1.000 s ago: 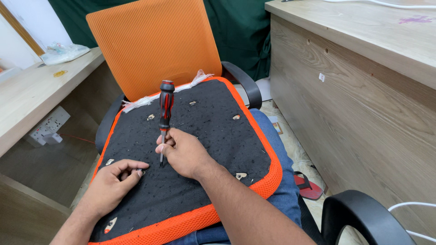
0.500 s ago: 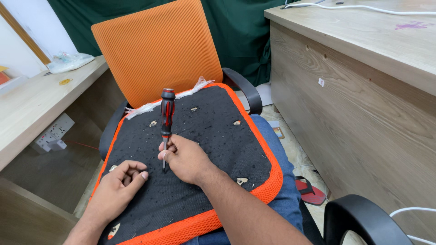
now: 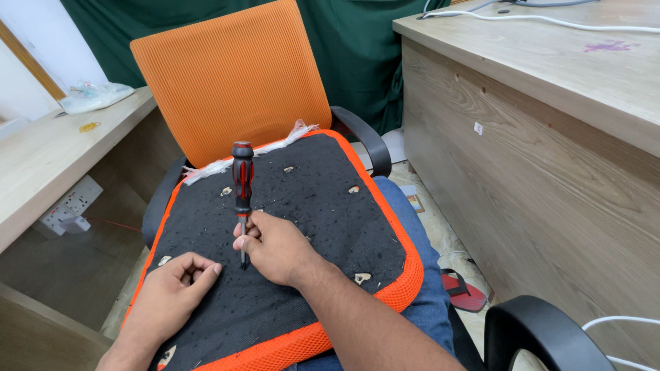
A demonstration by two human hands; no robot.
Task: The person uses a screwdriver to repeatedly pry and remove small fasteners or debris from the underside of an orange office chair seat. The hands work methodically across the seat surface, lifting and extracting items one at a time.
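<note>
Nearest to us, our left hand (image 3: pixel 172 292) rests on the black underside of the seat pad (image 3: pixel 323 206), its fingers curled loosely inward with nothing visible between them. It lay in much the same spot half a second ago, so we judge it is only steadying the pad. Just beside it, our right hand (image 3: pixel 271 249) pinches the metal shaft of the screwdriver (image 3: pixel 242 180) low down, between thumb and fingertips, and the tool stands upright with its tip on the pad and its red-and-black handle free above the hand.

What has changed is small: over the last second the hand has slid a little down the shaft, and the screwdriver stands straighter — before, it leaned slightly. We read that as the tip settling into a point on the pad, with the turning work not yet visibly under way.

The pad lies across our lap, orange mesh rim all round, a strip of clear plastic (image 3: pixel 275 144) bunched at its far edge.

Counting now — one screwdriver, two hands, one seat pad. We can make out about six small pale fittings (image 3: pixel 361 278) scattered over the black surface; some are too small to be sure of.

Farther off stands one orange chair back (image 3: pixel 234 82) with black armrests, a wooden desk (image 3: pixel 536 137) at our right carrying white cables, a wooden desk (image 3: pixel 41 165) at our left, and a red slipper (image 3: pixel 464 292) on the floor.
</note>
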